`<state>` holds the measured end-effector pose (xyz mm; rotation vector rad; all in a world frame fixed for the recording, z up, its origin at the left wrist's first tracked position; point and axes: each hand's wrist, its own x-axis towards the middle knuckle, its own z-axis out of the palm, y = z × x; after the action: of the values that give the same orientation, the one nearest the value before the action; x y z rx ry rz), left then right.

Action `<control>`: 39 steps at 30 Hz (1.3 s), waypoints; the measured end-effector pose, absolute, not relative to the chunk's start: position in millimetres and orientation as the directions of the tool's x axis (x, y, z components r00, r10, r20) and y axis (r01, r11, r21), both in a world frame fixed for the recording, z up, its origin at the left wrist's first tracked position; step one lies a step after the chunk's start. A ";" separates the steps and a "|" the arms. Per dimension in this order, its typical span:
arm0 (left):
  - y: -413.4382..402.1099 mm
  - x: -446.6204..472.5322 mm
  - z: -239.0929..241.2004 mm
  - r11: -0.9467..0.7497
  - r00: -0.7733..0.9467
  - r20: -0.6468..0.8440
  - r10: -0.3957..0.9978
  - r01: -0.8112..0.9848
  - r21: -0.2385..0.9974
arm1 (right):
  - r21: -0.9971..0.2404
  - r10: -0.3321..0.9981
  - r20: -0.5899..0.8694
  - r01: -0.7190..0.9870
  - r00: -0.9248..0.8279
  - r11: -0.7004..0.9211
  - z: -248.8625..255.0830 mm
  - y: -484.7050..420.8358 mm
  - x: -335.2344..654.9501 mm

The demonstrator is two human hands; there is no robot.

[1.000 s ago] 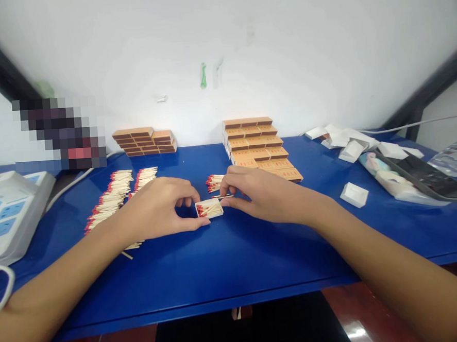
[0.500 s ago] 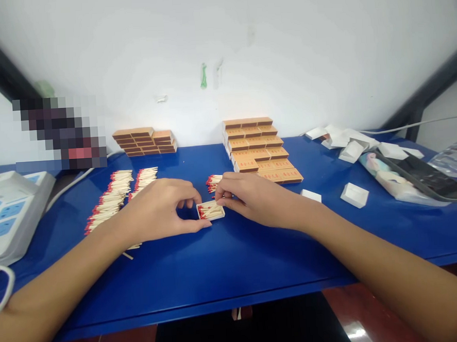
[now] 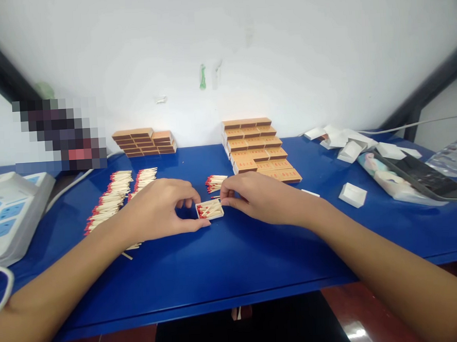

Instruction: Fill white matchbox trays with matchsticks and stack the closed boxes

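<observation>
A small white matchbox tray (image 3: 210,216) filled with red-tipped matches (image 3: 210,208) rests on the blue table. My left hand (image 3: 164,206) curves round its left end, thumb at the near corner and fingertips at the far one. At the tray's right end is my right hand (image 3: 253,196), its thumb and fingertips pinched together; whatever they hold is hidden. A single match (image 3: 215,197) lies at those fingertips, just beyond the tray. Behind it sits a small pile of matches (image 3: 215,182). Two long rows of matches (image 3: 112,199) spread left, partly behind my left hand.
Closed matchboxes stand in a stepped stack (image 3: 256,148) and a smaller stack (image 3: 145,142) against the wall. White trays (image 3: 353,195) lie at right, near a dark phone (image 3: 418,172) on a plastic packet. A white power strip (image 3: 6,215) with cables occupies the left.
My right hand has drawn back slightly to the right from the tray, uncovering more of the small match pile and the tray's right end. My left hand stays in place.
</observation>
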<state>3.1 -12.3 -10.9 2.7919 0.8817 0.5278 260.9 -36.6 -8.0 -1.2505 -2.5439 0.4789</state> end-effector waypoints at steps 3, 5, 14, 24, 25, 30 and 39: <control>-12.4 3.7 -10.8 -0.810 0.763 0.277 0.584 0.526 0.259 | -0.412 0.792 0.112 0.697 -0.600 0.587 -9.5 -37.4 257.7; -12.6 3.8 -10.8 -0.808 0.763 0.273 0.586 0.528 0.260 | -0.424 0.788 0.127 0.685 -0.602 0.592 -11.1 -37.4 256.3; -12.3 3.3 -10.7 -0.811 0.765 0.274 0.582 0.523 0.262 | -0.443 0.758 0.159 0.641 -0.632 0.627 -18.8 -35.8 254.0; -11.3 2.2 -12.4 -0.809 0.765 0.270 0.584 0.522 0.270 | -0.445 0.758 0.145 0.642 -0.636 0.624 -12.4 -38.7 258.7; -11.2 2.2 -12.5 -0.808 0.765 0.269 0.585 0.523 0.269 | -0.452 0.758 0.142 0.639 -0.637 0.622 -12.5 -38.7 257.7; -11.6 2.2 -11.8 -0.805 0.761 0.266 0.591 0.532 0.265 | -0.499 0.741 0.138 0.601 -0.657 0.625 -15.1 -38.1 253.3; -14.1 3.3 -11.0 -0.819 0.773 0.273 0.572 0.519 0.244 | -0.524 0.735 0.258 0.549 -0.626 0.651 -21.3 -36.9 254.0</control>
<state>3.3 -14.1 -11.0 2.8110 0.8709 0.5078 254.0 -36.9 -21.3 -1.0045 -2.4168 0.5557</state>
